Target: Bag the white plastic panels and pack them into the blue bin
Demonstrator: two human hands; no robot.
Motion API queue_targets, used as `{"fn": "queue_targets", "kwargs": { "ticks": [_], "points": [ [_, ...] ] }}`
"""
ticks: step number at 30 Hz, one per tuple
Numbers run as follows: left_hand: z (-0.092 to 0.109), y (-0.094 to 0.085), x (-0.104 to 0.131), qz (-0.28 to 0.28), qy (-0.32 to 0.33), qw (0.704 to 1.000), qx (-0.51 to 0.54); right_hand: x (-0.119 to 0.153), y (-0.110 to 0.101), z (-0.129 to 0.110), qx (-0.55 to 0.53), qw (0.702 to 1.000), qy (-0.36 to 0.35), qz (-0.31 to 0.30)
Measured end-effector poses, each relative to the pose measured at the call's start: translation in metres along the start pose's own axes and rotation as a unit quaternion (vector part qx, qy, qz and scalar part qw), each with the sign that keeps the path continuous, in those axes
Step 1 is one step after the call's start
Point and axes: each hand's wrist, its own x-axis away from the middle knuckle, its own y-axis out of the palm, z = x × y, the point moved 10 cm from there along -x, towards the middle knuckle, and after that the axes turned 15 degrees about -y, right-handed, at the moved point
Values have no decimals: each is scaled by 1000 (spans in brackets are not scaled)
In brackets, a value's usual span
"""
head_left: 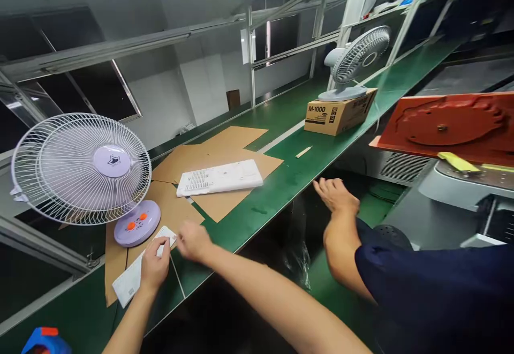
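Fingers (161,248) of the left hand (153,268) curl over the near end of a flat white panel (132,278) and pinch its edge, so that hand is clenched on the panel. Just beside it, the right hand (193,241) lies knuckles-up near the same corner of the panel; whether its fingers grip the panel or only rest against it I cannot tell.

That white panel lies slanted on brown cardboard sheets (225,204) spread over the green surface (289,177), close to its near edge. Touching or almost touching the far end of the panel is the round lilac base (137,224) of a desk fan (82,167), with two orange buttons on top; the white wire cage of the fan stands upright and faces the camera. Farther along the cardboard lies a second white panel (220,178), flat, with a ribbed grille at its left end, well apart from both hands.

To the right a co-worker in a dark blue sleeve (433,295) bends an arm over the gap beside the surface, the co-worker's hand (336,194) open with spread fingers near the edge of the belt. Beyond, a second fan (355,62) stands on a cardboard box (339,113) printed M-1000. A small wooden stick (303,152) lies between the box and the cardboard sheets. At the far right sits an orange-red moulded plate (450,126).
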Motion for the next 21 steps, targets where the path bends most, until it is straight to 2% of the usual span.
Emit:
{"fn": "queue_targets", "kwargs": {
  "ticks": [1,2,3,4,6,9,11,13,16,18,21],
  "points": [
    [-12,3,7,-5,-14,1000,-10,-7,23,-3,8,1000,1,3],
    [-23,7,15,-11,-24,999,-22,-16,35,4,21,1000,11,11],
    [-32,13,23,-15,-29,999,-34,-27,33,19,41,998,34,35],
    [-40,19,32,-19,-30,998,-46,-37,19,42,64,993,69,67],
    [-47,31,47,-29,-12,997,-67,-54,-29,95,105,973,155,136],
    [-41,46,62,-42,36,994,-94,-62,-98,169,121,927,290,203],
    [-35,50,65,-45,50,992,-105,-62,-119,205,88,908,356,202],
    [-29,49,64,-46,52,992,-108,-63,-120,231,38,902,390,184],
    [-24,45,62,-49,50,993,-100,-60,-108,251,-15,892,419,170],
    [-22,45,62,-51,46,993,-96,-54,-94,254,-44,884,435,167],
    [-22,46,63,-52,42,993,-93,-42,-67,244,-126,871,447,159]
  ]
}}
